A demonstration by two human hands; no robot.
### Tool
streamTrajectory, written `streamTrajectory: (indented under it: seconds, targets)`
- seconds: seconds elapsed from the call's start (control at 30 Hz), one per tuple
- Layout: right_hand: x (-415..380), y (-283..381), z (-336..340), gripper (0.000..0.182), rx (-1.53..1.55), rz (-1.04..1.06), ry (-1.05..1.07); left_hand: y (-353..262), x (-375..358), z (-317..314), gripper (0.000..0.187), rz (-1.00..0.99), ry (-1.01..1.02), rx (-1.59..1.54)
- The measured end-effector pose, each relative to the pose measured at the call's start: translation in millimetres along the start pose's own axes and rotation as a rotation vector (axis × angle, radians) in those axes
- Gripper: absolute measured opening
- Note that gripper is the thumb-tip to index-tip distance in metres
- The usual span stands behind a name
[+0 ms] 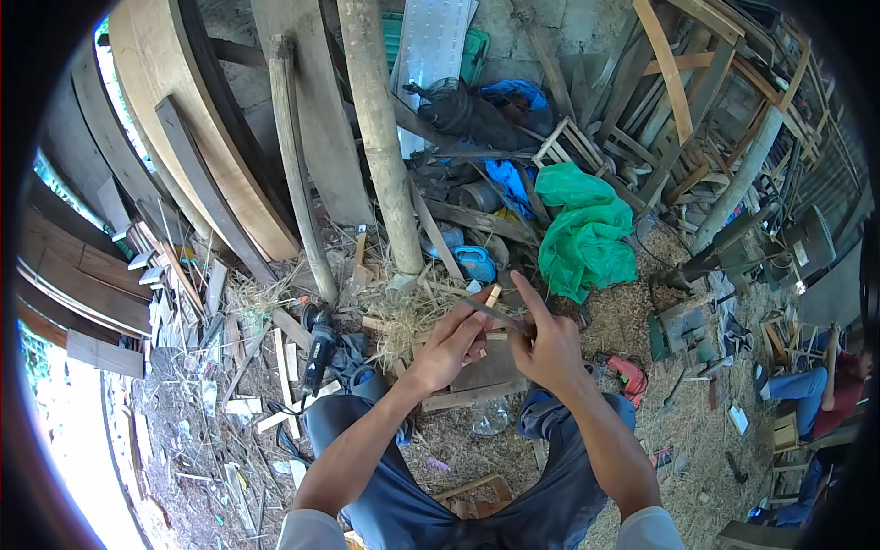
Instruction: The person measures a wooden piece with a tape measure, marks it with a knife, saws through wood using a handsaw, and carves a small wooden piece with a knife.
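Observation:
In the middle of the head view my left hand (449, 348) is closed around a small pale piece of wood (494, 295), whose tip sticks up past the fingers. My right hand (553, 348) grips the end of a thin, flat, dark strip (500, 316), like a blade or a file; its exact kind cannot be made out. The right index finger points upward. The strip slants across to the left fingers, close to the wood. Below both hands, between the knees, is a wooden block (481, 374), partly covered by them.
A black angle grinder (321, 348) lies left of my knees among wood offcuts. A red power tool (628, 378) lies to the right. Ahead are a green plastic sheet (582, 229) and a wooden post (376, 137). Another person (816, 380) sits at far right.

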State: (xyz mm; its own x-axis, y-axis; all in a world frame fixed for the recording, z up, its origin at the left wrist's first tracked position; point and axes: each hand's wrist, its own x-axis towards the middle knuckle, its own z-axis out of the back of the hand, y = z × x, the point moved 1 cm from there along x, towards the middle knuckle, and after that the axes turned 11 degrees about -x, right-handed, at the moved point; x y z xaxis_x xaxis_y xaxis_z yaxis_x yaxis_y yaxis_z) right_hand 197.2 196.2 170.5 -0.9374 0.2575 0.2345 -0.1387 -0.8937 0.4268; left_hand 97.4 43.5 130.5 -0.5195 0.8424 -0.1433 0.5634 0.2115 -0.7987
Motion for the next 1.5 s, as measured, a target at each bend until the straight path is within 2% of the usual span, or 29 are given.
streamTrajectory:
  seconds: [0.07,0.1,0.17,0.27,0.4,0.5,0.57,0.6,0.67,0.8,0.9,0.97,1.2,1.27,1.3,1.37,1.5]
  targets:
    - [1.2,-5.5,-4.5,0.070,-0.085,0.013,-0.024,3.7,-0.9,0.2,0.036,0.002,-0.044,0.042]
    - [0.7,-4.2,-4.3,0.070,-0.088,0.009,-0.025,3.2,-0.6,-1.6,0.036,0.003,-0.040,0.040]
    - [2.3,1.7,-4.3,0.067,-0.077,0.100,-0.058,-2.9,-1.0,-7.1,0.039,-0.140,0.032,0.175]
    - [2.4,11.9,8.6,0.061,-0.074,0.201,-0.083,-8.9,-3.8,-8.9,0.044,-0.198,0.007,0.220]
    - [4.6,4.6,5.0,0.059,-0.089,0.249,-0.029,-12.8,-6.2,-6.0,0.049,-0.191,-0.035,0.216]
    - [6.1,0.2,3.7,0.061,0.016,0.243,-0.019,-13.4,-8.7,-1.8,0.054,-0.194,-0.007,0.193]
    - [5.2,-4.4,-0.5,0.067,0.040,0.286,0.023,-17.0,-9.5,-4.9,0.061,-0.337,0.037,0.443]
    - [4.5,-3.8,0.5,0.067,0.040,0.285,0.022,-14.2,-8.1,-4.4,0.061,-0.336,0.038,0.443]
    - [3.6,-3.0,3.2,0.064,0.083,0.179,0.071,-6.3,-3.9,-2.3,0.064,-0.473,0.029,0.537]
    - [5.5,-3.0,3.7,0.061,0.118,0.220,0.012,-5.0,-1.8,0.5,0.062,-0.360,-0.003,0.460]
    - [5.7,-2.4,2.0,0.057,0.100,0.250,-0.041,-12.5,-1.7,-5.8,0.060,-0.409,0.006,0.562]
    - [5.5,-1.0,-2.3,0.057,0.012,0.267,-0.163,-12.6,-1.5,-9.8,0.059,-0.412,-0.034,0.541]
    - [5.3,0.2,-7.0,0.057,-0.061,0.243,-0.174,-16.5,-0.8,-14.0,0.055,-0.425,-0.115,0.656]
    - [5.7,-0.1,-8.8,0.058,-0.085,0.248,-0.211,-12.9,4.1,-11.0,0.054,-0.562,-0.102,0.675]
    - [5.9,-0.3,-9.0,0.058,-0.086,0.247,-0.213,-17.3,2.1,-13.7,0.054,-0.563,-0.100,0.676]
    - [5.7,-0.4,-9.5,0.056,-0.102,0.244,-0.205,-26.2,-3.7,-19.2,0.054,-0.270,-0.126,0.605]
    - [6.0,0.5,-10.1,0.054,-0.116,0.251,-0.212,-20.7,-2.2,-15.5,0.054,-0.275,-0.143,0.574]
